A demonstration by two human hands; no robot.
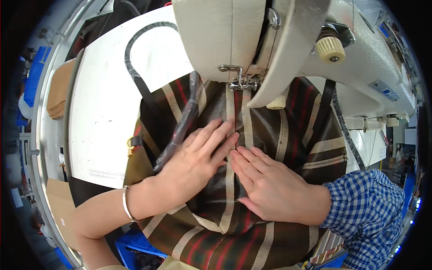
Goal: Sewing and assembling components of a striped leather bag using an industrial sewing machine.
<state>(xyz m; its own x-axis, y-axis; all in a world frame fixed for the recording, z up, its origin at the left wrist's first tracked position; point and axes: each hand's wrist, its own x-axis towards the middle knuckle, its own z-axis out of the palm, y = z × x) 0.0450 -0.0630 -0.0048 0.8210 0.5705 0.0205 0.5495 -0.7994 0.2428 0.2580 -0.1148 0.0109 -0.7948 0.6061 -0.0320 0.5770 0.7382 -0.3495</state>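
A brown plaid bag (pixel 243 247) with cream and red stripes lies bunched under the sewing machine (pixel 207 40). My left hand (pixel 191 157) rests flat on it, fingers stretched toward the presser foot (pixel 240 85). From the right, my right hand (pixel 276 191) also presses flat on the material, its fingertips close to those of the left. Between the hands and the foot runs a cream stripe with a dark red line beside it. A plastic-wrapped handle (pixel 177 135) crosses the bag by my left hand. A gold-coloured metal fitting (pixel 131 145) hangs at the bag's left side.
The white table (pixel 99 112) spreads to the left, with a dark strap (pixel 130 47) looped over it. Cream tension knobs (pixel 330 48) jut from the machine. Brown card pieces (pixel 60 90) stand at the far left edge. A blue bin (pixel 139 245) sits below the table's front.
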